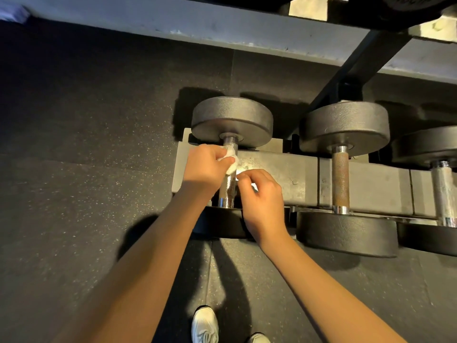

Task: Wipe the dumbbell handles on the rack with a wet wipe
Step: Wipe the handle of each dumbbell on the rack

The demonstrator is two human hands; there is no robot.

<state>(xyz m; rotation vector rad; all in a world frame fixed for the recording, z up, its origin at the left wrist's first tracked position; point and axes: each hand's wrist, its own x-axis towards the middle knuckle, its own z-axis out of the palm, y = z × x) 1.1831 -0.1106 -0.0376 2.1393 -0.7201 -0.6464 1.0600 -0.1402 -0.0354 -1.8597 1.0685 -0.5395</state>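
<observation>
The leftmost dumbbell lies across the low rack [279,169], its chrome handle [227,189] running toward me between two black heads. My left hand [205,167] pinches a bunched white wet wipe [231,160] against the upper part of that handle. My right hand [262,194] sits just right of the handle with curled fingers pinching another bit of white wipe [253,186]. Further right lie a second dumbbell with a rusty handle [340,179] and a third with a chrome handle [444,191].
Black speckled rubber floor [86,169] spreads to the left and under me. A black rack upright [356,60] slants up to an upper shelf with more weights. A grey wall base [148,23] runs behind. My white shoes [205,325] are at the bottom.
</observation>
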